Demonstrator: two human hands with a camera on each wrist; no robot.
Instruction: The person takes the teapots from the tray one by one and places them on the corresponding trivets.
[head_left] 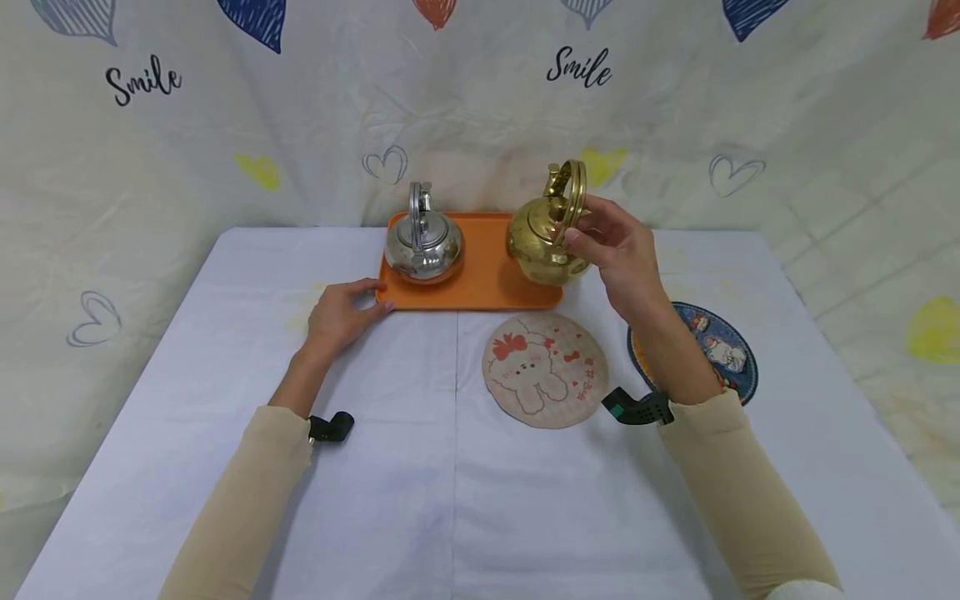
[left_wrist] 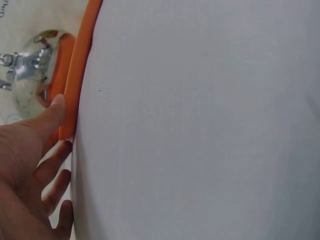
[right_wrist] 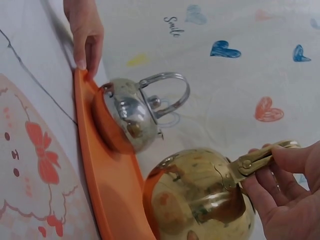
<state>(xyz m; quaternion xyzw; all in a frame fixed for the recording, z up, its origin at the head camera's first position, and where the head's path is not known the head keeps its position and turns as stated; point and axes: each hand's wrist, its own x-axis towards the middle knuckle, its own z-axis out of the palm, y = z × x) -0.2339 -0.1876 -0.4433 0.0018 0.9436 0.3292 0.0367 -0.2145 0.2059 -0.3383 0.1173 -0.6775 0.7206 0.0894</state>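
Note:
My right hand (head_left: 622, 258) grips the upright handle of a gold kettle (right_wrist: 195, 195) between thumb and fingers. The kettle overlaps the right end of an orange tray (head_left: 487, 292) in the head view. On the tray's left end sits a silver kettle (head_left: 426, 246), its handle standing up. My left hand (head_left: 341, 312) pinches the tray's front left corner; in the left wrist view the thumb (left_wrist: 56, 107) lies on the orange rim, with the other fingers spread below it. The gold kettle's body hides the tray's far right corner.
A round pink mat with a bunny drawing (head_left: 546, 371) lies in front of the tray. Right of it, a round blue denim mat (head_left: 738, 358) is partly hidden under my right forearm. A white cloth covers the table (head_left: 375, 517), and a printed curtain (head_left: 480, 108) hangs behind.

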